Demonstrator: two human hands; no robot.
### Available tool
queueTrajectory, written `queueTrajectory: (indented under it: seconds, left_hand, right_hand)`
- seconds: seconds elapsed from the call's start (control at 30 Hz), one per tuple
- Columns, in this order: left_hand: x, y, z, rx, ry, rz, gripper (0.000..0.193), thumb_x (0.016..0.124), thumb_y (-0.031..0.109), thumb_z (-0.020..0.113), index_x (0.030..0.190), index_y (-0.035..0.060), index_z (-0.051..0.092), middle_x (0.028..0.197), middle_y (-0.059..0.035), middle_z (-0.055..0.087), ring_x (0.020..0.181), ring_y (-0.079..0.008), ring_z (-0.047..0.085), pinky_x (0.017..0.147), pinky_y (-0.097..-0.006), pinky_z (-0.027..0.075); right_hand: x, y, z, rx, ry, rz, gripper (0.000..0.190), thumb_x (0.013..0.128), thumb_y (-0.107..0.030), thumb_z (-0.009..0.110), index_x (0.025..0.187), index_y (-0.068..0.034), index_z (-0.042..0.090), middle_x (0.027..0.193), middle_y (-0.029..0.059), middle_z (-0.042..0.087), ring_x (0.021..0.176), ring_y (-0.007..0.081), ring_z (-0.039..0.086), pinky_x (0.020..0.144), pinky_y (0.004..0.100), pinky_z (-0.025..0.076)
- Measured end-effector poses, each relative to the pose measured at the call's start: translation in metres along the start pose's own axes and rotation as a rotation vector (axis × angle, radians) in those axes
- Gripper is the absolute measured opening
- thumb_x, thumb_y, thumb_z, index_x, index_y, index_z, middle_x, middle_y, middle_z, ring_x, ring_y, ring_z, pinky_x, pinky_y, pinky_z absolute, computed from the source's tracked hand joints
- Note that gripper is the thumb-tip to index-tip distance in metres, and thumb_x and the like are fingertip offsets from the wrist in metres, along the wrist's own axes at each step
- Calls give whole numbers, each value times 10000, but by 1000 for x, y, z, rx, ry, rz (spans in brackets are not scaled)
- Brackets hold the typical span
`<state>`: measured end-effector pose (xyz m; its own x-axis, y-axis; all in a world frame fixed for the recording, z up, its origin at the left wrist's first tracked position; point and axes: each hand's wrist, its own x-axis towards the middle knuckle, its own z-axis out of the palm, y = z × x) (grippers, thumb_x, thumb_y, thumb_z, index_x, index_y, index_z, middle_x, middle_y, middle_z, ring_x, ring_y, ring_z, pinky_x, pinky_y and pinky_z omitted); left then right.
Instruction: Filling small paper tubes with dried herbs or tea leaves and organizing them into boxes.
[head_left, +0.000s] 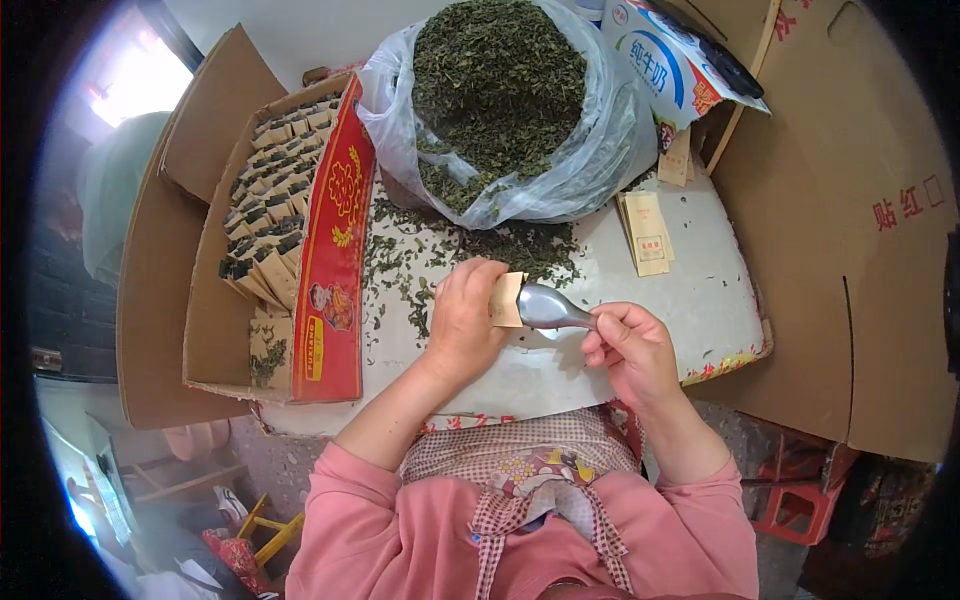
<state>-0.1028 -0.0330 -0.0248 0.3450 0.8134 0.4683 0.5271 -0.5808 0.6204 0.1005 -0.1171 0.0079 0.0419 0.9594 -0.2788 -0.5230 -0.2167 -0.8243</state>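
My left hand (466, 319) holds a small brown paper packet (508, 300) above the white table board (555, 382). In my right hand (634, 349) is the thin handle of a metal scoop (551, 306), whose bowl meets the packet's open end. Whether the scoop holds anything, I cannot tell. Beyond my hands stands a clear plastic bag (615, 161) heaped with dried green leaves (499, 82). Loose leaves (525, 251) lie scattered in front of it. To the right lies a small stack of flat paper packets (647, 234).
At the left, a cardboard box with a red side (330, 300) holds rows of filled paper packets (277, 195). A printed carton (652, 67) with a dark object on it stands at the back right. Large cardboard panels (832, 262) border the right side.
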Motion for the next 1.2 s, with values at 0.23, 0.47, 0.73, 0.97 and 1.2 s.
queueTrajectory:
  seconds: [0.23, 0.47, 0.73, 0.97, 1.2]
  left_hand:
    - [-3, 0, 8, -107, -102, -34, 559, 590, -7, 741, 1096, 54, 511, 1068, -152, 553, 1011, -349, 538, 871, -433, 422]
    - [1, 14, 11, -224, -106, -54, 504, 590, -19, 750, 1026, 40, 503, 994, -155, 550, 930, -354, 543, 803, -406, 453]
    - [-2, 8, 20, -222, -96, -72, 426, 670, 32, 765, 988, 45, 483, 920, -130, 532, 827, -300, 548, 725, -357, 458]
    - [3, 6, 16, -247, -118, -203, 394, 674, 18, 742, 981, 43, 497, 923, -130, 533, 850, -305, 549, 734, -372, 461]
    - [10, 1, 8, -285, -68, -355, 322, 715, 59, 737, 945, 42, 512, 921, -140, 537, 855, -323, 555, 744, -381, 464]
  right_hand:
    - [-4, 0, 11, -671, -63, -485, 176, 876, -20, 611, 1048, 19, 620, 828, 109, 668, 742, 169, 637, 638, 280, 511]
    - [14, -10, 18, -1151, -158, -1113, 246, 732, -37, 730, 954, -2, 629, 785, 128, 646, 652, 277, 607, 609, 347, 475]
    - [23, -12, 19, -1285, -134, -1196, 212, 727, -40, 732, 905, -16, 619, 693, 80, 616, 579, 249, 558, 561, 347, 441]
    - [22, -20, 20, -1311, -109, -1102, 112, 781, -7, 690, 883, -4, 642, 695, 98, 619, 553, 223, 567, 526, 324, 448]
    - [36, -38, 25, -816, 99, -598, 143, 918, -70, 571, 1009, 27, 623, 759, 57, 647, 642, 94, 597, 584, 223, 488]
